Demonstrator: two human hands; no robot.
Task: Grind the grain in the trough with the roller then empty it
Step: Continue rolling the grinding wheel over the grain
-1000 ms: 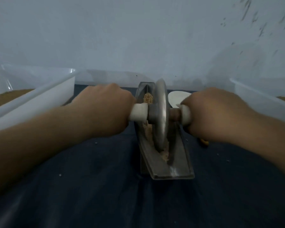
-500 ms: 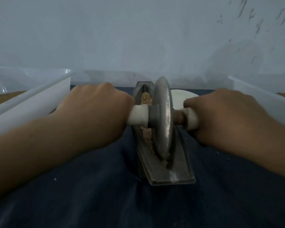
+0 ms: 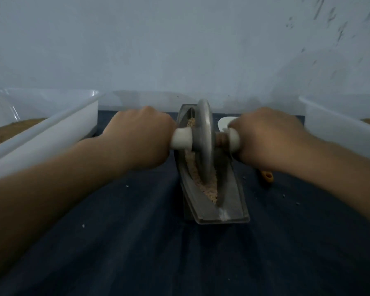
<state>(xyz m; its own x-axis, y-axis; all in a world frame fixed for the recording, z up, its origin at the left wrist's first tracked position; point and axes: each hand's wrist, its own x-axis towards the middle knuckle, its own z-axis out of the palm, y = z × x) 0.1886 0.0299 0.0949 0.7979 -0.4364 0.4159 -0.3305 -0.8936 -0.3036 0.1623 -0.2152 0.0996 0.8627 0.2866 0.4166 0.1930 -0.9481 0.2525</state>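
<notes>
A grey metal trough (image 3: 231, 195) lies lengthwise on the dark blue cloth in the middle of the head view. Tan crushed grain (image 3: 209, 189) lines its groove. A grey disc roller (image 3: 205, 137) stands upright in the groove toward the far half. My left hand (image 3: 137, 137) grips the roller's white left handle (image 3: 181, 141). My right hand (image 3: 265, 137) grips the white right handle (image 3: 233, 139). Both fists hide the handles' outer ends.
A white plastic tub (image 3: 51, 133) with brown grain stands at the left, another white tub (image 3: 340, 129) at the right. A white dish (image 3: 224, 122) shows behind the right hand, an orange item (image 3: 267, 176) beneath the right wrist. Loose grains dot the dark cloth (image 3: 137, 242). A wall rises behind.
The roller has rolled away from me toward the trough's far end, with both hands moving with it. More grain shows in the near part of the groove.
</notes>
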